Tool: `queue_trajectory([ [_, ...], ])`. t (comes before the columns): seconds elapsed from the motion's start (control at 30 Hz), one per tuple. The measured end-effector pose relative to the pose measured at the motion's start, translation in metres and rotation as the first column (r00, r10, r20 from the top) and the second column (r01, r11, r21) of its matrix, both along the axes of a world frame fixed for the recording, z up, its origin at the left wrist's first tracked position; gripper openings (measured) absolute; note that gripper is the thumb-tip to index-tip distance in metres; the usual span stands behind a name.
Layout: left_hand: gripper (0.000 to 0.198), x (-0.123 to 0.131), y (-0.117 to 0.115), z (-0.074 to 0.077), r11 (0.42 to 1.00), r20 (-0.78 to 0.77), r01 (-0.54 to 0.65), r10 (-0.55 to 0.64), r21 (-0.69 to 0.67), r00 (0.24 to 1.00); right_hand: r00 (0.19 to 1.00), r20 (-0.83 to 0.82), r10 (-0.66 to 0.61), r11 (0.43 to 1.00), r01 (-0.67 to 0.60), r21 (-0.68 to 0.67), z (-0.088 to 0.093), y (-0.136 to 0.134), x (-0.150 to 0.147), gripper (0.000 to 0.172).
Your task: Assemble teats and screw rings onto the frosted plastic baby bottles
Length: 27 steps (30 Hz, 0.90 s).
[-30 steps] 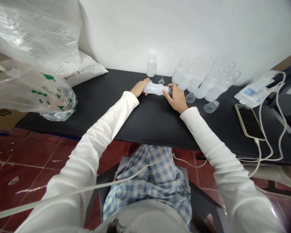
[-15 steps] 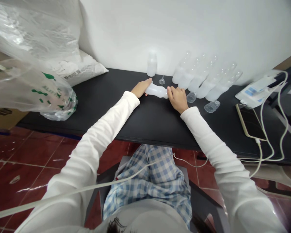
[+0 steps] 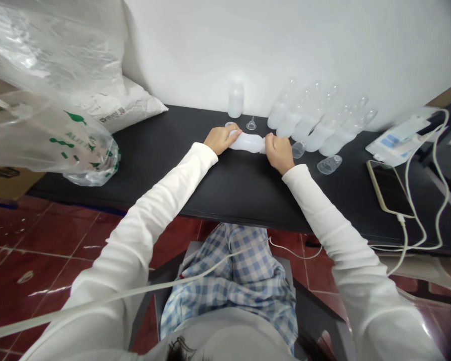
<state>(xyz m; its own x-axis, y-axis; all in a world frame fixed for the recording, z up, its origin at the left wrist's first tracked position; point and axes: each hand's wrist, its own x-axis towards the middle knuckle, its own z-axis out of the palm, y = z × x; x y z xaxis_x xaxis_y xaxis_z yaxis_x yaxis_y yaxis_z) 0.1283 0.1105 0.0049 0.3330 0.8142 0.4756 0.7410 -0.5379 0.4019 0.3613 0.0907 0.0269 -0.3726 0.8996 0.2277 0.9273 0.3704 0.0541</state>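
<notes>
A translucent white baby bottle (image 3: 248, 142) lies sideways between my hands, just over the black table. My left hand (image 3: 221, 139) wraps round its base end. At the neck end, my right hand (image 3: 280, 152) is closed with the fingers curled over the rim, which hides what is there. Behind the bottle a clear nipple (image 3: 251, 124) sits on the table. An upright bottle without a cap (image 3: 236, 100) stands against the wall. Right of my right hand lie two clear caps, one close to my fingers (image 3: 298, 149) and one farther off (image 3: 329, 164).
Several bottles with clear domed caps (image 3: 311, 125) stand grouped at the back right. A phone (image 3: 389, 188) on a white cable and a white-blue packet (image 3: 396, 140) lie at the right. Plastic bags (image 3: 86, 145) fill the left end of the black table (image 3: 240, 195). A cable (image 3: 135, 291) crosses my lap.
Both hands and the bottle have shifted slightly to the right. The fingers of my left hand have moved over the top of the bottle, and my right hand has turned at the neck.
</notes>
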Motion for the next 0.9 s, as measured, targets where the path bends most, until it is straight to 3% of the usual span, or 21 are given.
queue_trajectory([
  [0.2,0.079,-0.003,-0.003,0.000,0.993,-0.056,0.041,-0.035,0.108,0.998,0.998,-0.058,-0.008,1.000,0.007,-0.010,0.004,-0.002,0.002,0.046],
  [0.43,0.068,-0.002,-0.004,0.003,0.995,-0.086,0.041,-0.033,0.088,0.996,0.913,-0.383,-0.139,0.989,0.110,-0.095,-0.005,-0.001,-0.001,0.050],
  [0.67,0.054,-0.005,-0.001,0.006,0.988,-0.104,0.143,-0.137,0.051,0.985,0.902,-0.421,-0.091,0.995,0.096,-0.010,-0.024,0.009,0.001,0.053],
  [0.77,0.060,-0.003,-0.002,0.008,0.984,-0.123,0.172,-0.165,0.046,0.978,0.917,-0.389,-0.086,0.996,0.082,-0.026,-0.025,0.013,0.006,0.050],
  [0.9,0.063,0.003,-0.001,0.005,0.987,-0.112,0.157,-0.151,0.044,0.982,0.931,-0.365,-0.014,0.999,0.031,0.041,-0.025,0.018,0.014,0.061],
])
